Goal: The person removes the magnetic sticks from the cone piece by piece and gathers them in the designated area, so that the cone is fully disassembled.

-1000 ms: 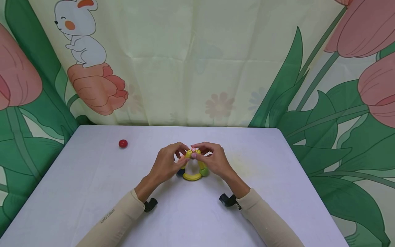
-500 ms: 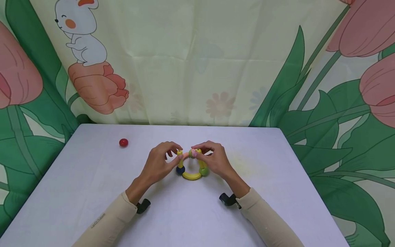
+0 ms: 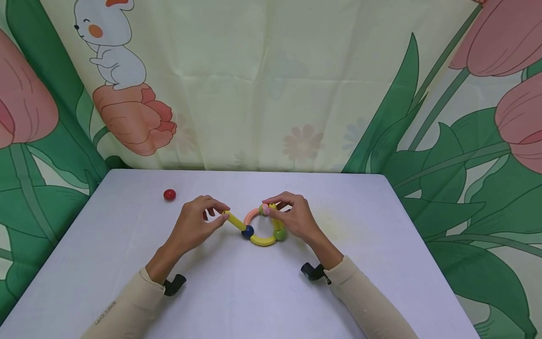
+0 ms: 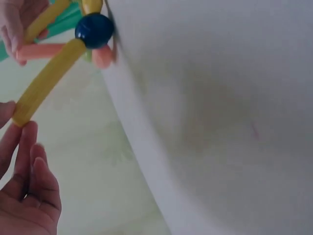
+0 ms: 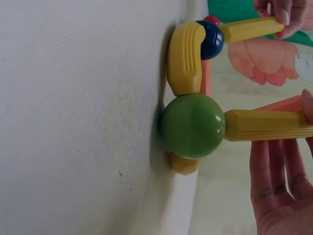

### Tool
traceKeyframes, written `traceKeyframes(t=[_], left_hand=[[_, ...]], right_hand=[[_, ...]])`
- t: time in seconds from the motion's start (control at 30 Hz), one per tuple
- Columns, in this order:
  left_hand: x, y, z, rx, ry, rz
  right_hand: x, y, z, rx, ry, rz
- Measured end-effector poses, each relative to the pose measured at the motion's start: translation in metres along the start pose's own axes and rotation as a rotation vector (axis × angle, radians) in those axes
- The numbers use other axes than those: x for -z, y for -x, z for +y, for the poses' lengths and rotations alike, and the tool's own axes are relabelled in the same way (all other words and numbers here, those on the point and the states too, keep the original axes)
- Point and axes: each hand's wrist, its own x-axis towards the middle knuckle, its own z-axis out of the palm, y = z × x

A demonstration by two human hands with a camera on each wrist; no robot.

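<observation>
My left hand [image 3: 192,223] pinches the free upper end of a yellow rod [image 4: 49,81] between thumb and fingertips. That rod leans out to the left, its lower end against a dark blue ball [image 3: 247,231]. My right hand [image 3: 296,217] pinches the top of another yellow rod [image 5: 266,125], which rises from a green ball [image 5: 193,126]. A salmon rod [image 5: 281,105] also reaches the right fingers. On the table, a curved yellow piece [image 3: 263,241] joins the blue and green balls. A curved salmon piece [image 3: 251,215] and a second green ball [image 3: 262,210] form the ring's far side.
A red ball [image 3: 169,195] lies apart, toward the back left of the white table [image 3: 237,292]. Behind the far edge hangs a printed cloth [image 3: 237,94] with a rabbit and tulips.
My left hand has moved left and slightly down, tilting its yellow rod outward from near upright, away from the right hand's rods. The right hand has stayed in place.
</observation>
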Motion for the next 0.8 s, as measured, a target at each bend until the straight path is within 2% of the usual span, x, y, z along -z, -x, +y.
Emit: traceKeyframes(t=[0.17,0.37,0.63,0.8], left_hand=[[0.013,0.003,-0.011,0.038,-0.006,-0.093],[0.019,0.006,-0.027,0.091,-0.023,-0.195],[0.014,0.003,-0.043,0.147,-0.049,-0.358],[0.009,0.000,-0.048,0.150,-0.065,-0.415]], right_hand=[[0.000,0.000,-0.001,-0.007,0.010,-0.002],[0.000,-0.001,-0.002,-0.011,0.010,-0.006],[0.001,-0.002,0.000,-0.007,0.001,-0.008],[0.001,-0.002,-0.001,-0.012,0.004,-0.013]])
